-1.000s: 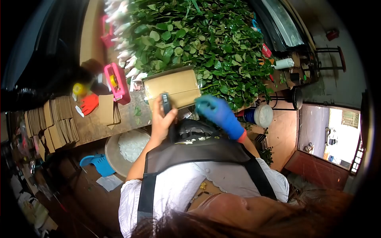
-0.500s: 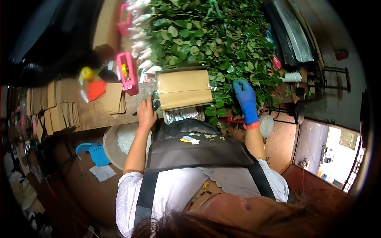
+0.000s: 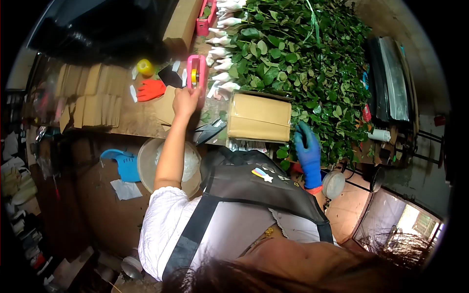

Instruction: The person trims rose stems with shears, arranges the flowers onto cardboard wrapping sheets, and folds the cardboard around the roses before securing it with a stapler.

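My bare left hand (image 3: pixel 185 101) is closed at the near end of a pink tape dispenser (image 3: pixel 202 66) with a yellow-cored roll. Whatever its fingers pinch is too small to make out. My right hand (image 3: pixel 308 149), in a blue glove, hovers by the near edge of the leafy stems (image 3: pixel 312 78), thumb and fingers apart, nothing visible between them. Between my hands a cardboard-covered box (image 3: pixel 259 117) sits at the table's front edge. White-wrapped flower heads (image 3: pixel 222 52) line the left side of the stems.
Dark scissors-like blades (image 3: pixel 211 131) lie left of the box. Cardboard pieces (image 3: pixel 100 110), an orange glove (image 3: pixel 150 91) and a yellow tape roll (image 3: pixel 145 67) are on the table's left. Below stand a large pale bucket (image 3: pixel 146 166) and a blue plastic item (image 3: pixel 122 166).
My left hand has moved from beside the box, up to the pink dispenser. My right hand has drawn back slightly from the leaves. The whole view has swung leftward.
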`<state>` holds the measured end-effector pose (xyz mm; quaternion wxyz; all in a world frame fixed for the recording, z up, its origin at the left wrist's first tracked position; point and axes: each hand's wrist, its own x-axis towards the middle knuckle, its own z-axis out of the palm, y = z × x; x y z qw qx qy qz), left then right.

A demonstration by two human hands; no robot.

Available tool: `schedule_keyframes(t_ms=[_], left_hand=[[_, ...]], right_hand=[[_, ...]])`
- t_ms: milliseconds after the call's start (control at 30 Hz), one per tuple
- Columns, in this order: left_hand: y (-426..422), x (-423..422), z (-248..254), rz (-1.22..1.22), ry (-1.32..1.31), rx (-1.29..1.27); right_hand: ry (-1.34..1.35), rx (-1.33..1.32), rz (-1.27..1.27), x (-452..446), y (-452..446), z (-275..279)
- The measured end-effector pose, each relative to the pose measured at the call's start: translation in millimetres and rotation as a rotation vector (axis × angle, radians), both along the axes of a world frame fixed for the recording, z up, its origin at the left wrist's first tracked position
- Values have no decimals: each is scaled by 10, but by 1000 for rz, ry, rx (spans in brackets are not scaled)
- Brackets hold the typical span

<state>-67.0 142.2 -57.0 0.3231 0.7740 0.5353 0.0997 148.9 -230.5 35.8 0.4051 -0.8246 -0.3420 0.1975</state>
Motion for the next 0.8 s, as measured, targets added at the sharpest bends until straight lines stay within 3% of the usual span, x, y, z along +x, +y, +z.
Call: schedule_keyframes(t_ms=[33, 167, 400, 500, 600, 700, 800], left_hand=[[98, 44, 19, -9, 59, -144], [347, -30, -457, 35, -97, -112], [215, -42, -808, 16, -348, -185], [52, 94, -751, 77, -250, -52], [-32, 81, -687, 186, -399, -103], [-270, -21, -203, 234, -439, -35], [-653, -149, -328, 113, -442, -126]], right_hand=[[15, 13, 4, -46, 42, 39], [40, 48, 23, -206, 186, 50], [-82, -28, 145, -265, 293, 189], [-121, -52, 170, -277, 380, 221], [-198, -47, 195, -276, 402, 288], [-213, -21, 184, -263, 375, 320], [-179, -34, 164, -284, 321, 321]])
